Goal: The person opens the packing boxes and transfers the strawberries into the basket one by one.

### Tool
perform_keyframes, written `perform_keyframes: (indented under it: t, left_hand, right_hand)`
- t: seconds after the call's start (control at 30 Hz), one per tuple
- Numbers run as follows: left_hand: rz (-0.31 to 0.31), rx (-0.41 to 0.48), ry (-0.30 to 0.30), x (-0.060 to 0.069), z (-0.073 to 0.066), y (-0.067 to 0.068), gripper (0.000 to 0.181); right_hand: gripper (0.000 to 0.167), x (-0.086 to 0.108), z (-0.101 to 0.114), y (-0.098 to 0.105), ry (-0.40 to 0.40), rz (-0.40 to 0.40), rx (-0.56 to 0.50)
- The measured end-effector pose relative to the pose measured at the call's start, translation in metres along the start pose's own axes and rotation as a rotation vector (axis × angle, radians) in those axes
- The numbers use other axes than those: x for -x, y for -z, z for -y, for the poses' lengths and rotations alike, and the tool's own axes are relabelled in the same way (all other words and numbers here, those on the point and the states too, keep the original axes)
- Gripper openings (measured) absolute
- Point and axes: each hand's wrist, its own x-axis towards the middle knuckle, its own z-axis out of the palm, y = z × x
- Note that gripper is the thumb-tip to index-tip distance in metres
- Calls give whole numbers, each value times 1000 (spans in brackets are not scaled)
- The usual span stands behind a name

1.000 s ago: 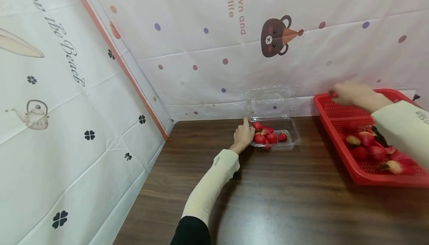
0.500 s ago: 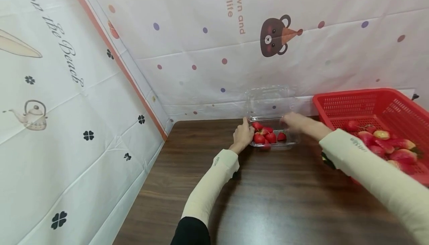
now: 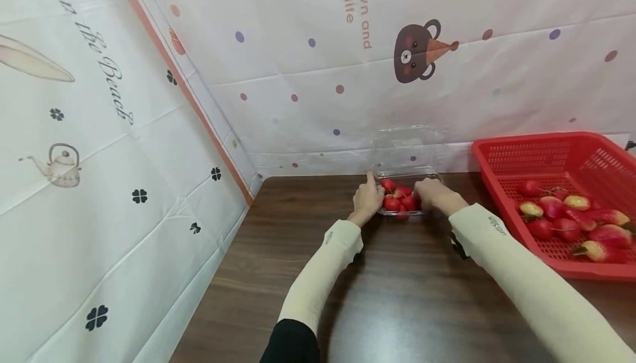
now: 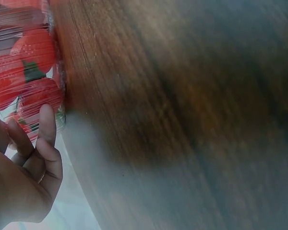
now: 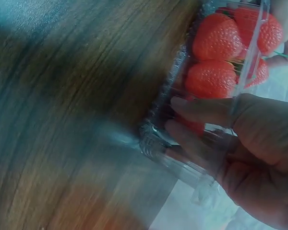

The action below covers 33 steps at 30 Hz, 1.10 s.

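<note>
A hinged clear plastic box, its lid point(image 3: 408, 148) raised against the wall, holds several red strawberries point(image 3: 392, 203). At its left end my left hand point(image 3: 367, 200) grips the side; in the left wrist view, one finger of that hand point(image 4: 31, 167) lies along the box wall and others are bent. My right hand point(image 3: 437, 195) reaches into the box's right end. The right wrist view shows the right hand point(image 5: 249, 139) inside the clear wall, thumb and finger around a partly hidden red strawberry point(image 5: 194, 123), beside larger strawberries point(image 5: 216, 38).
To the right stands a red perforated basket point(image 3: 502, 208) with several red and yellow-red fruits point(image 3: 566, 229). The brown wooden table point(image 3: 397, 297) runs up to a printed white cloth point(image 3: 298, 126) at the back and left.
From over the red basket, my right hand has moved left and down into the box's right end. My left hand has stayed at the box's left side.
</note>
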Motion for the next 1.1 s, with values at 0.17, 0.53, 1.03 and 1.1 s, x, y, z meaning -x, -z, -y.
perform_keyframes:
  t: [0.17, 0.53, 1.03, 1.1]
  left_hand:
    - [5, 24, 20, 1, -4, -4, 24]
    - [27, 24, 17, 5, -11, -9, 25]
    - [55, -29, 45, -4, -4, 2, 24]
    - [56, -29, 44, -4, -5, 1, 24]
  right_hand:
    - [12, 6, 8, 7, -37, -2, 56]
    - [6, 16, 3, 6, -65, -18, 92]
    - [5, 12, 15, -1, -70, -90, 38]
    - [7, 15, 16, -2, -102, -113, 6]
